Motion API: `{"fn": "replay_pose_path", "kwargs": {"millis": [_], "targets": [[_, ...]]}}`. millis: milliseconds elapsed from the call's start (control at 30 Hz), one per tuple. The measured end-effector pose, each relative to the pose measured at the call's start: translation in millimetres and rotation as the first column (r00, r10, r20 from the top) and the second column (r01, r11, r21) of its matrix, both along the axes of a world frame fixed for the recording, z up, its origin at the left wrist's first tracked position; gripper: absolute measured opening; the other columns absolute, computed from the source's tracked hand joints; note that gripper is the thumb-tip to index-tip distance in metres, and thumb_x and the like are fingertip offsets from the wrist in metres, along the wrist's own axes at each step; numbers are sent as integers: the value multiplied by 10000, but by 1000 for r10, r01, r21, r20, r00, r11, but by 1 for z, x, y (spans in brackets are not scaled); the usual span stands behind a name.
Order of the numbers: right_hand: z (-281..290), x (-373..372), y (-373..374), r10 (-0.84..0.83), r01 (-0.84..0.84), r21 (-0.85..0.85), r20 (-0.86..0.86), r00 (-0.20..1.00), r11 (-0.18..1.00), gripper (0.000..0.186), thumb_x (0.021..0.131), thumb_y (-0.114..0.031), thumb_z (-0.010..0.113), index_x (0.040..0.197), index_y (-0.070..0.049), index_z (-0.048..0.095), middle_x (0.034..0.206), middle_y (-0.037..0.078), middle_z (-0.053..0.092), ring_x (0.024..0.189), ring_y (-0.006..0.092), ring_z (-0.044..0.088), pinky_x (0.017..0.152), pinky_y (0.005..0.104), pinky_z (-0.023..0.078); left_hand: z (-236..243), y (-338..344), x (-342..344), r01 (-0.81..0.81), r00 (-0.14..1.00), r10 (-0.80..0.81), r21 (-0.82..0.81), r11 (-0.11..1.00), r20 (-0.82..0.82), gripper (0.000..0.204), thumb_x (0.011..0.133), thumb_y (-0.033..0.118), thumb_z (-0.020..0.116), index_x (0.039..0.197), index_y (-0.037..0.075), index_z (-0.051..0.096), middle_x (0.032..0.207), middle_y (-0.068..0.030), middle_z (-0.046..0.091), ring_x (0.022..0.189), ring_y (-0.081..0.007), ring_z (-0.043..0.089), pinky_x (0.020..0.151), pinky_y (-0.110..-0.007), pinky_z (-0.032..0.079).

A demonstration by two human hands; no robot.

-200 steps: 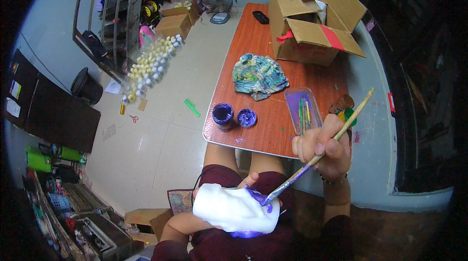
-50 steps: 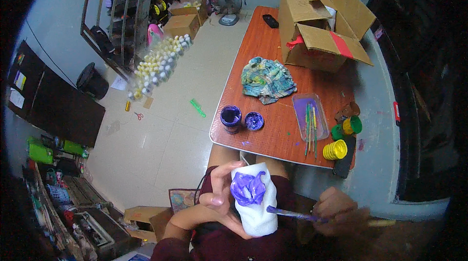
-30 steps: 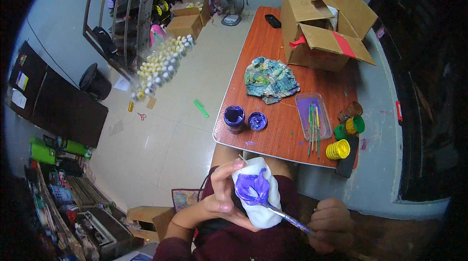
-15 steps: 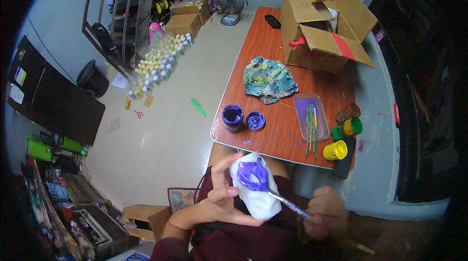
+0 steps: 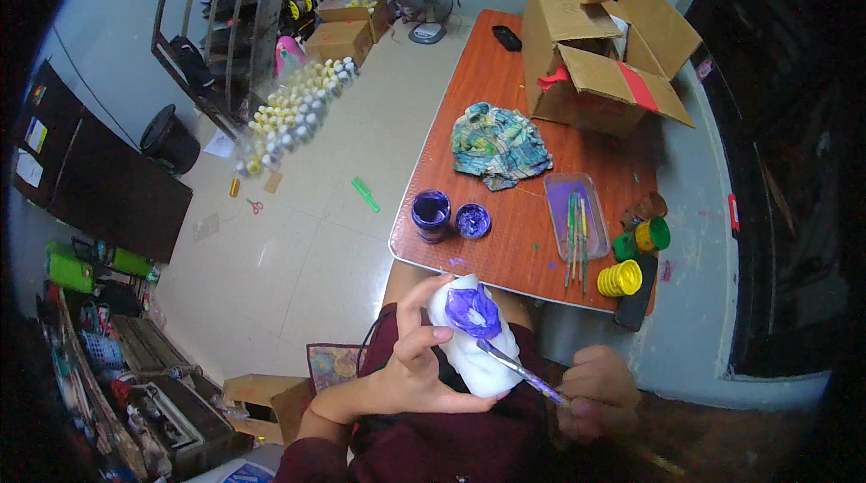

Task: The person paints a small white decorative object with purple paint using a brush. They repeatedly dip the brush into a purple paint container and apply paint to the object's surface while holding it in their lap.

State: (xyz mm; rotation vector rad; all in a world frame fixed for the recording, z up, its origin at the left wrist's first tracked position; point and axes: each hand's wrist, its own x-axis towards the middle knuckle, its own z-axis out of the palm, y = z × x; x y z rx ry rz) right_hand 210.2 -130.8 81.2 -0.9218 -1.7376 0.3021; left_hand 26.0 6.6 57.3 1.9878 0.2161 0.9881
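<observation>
Over my lap, my left hand (image 5: pixel 417 366) is closed around a white moulded piece (image 5: pixel 487 373), thumb and fingers along its edges. A glossy purple patch covers its upper part, with a small white spot left inside the purple. My right hand (image 5: pixel 597 393), slightly blurred, grips a paintbrush (image 5: pixel 532 380) by its handle. The bristles touch the lower edge of the purple patch. On the table's near left corner stand an open jar of purple paint (image 5: pixel 431 216) and, beside it, a lid (image 5: pixel 473 221) smeared with the same paint.
The red-brown table (image 5: pixel 505 253) holds a crumpled paint-stained cloth (image 5: pixel 501 147), a clear tray (image 5: pixel 591 190) with several brushes, yellow (image 5: pixel 620 279) and green (image 5: pixel 653 234) paint containers, and an open cardboard box (image 5: pixel 586 100). Several bagged bottles (image 5: pixel 293 118) and a green comb (image 5: pixel 365 194) lie on the floor.
My right hand and the brush have shifted slightly left, the tip moving up and left over the purple edge. The white piece has turned a little in my left hand.
</observation>
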Motion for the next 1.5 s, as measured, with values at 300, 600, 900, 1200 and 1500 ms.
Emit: {"fn": "replay_pose_path", "kwargs": {"millis": [300,600,900,1200,1500], "targets": [[6,0,2,-81,74,71,97,992,995,137,750,-150,587,781,-21,553,704,88,562,542,244,515,463,362,377,6,-2,2,-11,998,9,-19,1000,-62,1083,480,207,854,1242,237,85,1254,-246,208,1195,-389,287,928,-466,338],[-6,-13,17,-219,229,317,-70,973,920,142,801,-161,557,778,-25,521,675,91,574,517,233,524,464,352,411,4,-2,2,-10,999,8,-37,999,-51,1088,488,204,846,1251,220,70,1250,-242,211,1190,-376,293,936,-459,323],[1,-13,13,-288,303,212,-99,953,929,146,812,-182,561,759,-47,540,684,68,581,533,231,532,485,355,427,1,-2,2,-47,998,45,-30,998,-50,1067,477,189,852,1225,236,94,1265,-233,194,1204,-383,275,929,-453,357],[-1,-10,12,-263,254,221,15,965,942,247,817,-238,577,750,-4,533,659,78,571,532,227,541,477,353,427,0,-2,1,-100,993,99,-8,995,-69,1044,475,197,853,1199,242,103,1264,-229,184,1204,-392,267,932,-457,357],[10,-9,16,-261,254,171,22,965,952,244,836,-231,553,765,1,527,673,82,566,537,229,539,493,361,434,-3,0,3,-133,991,133,29,991,-16,1011,475,238,855,1203,202,155,1233,-254,226,1163,-402,314,895,-456,353]]}}
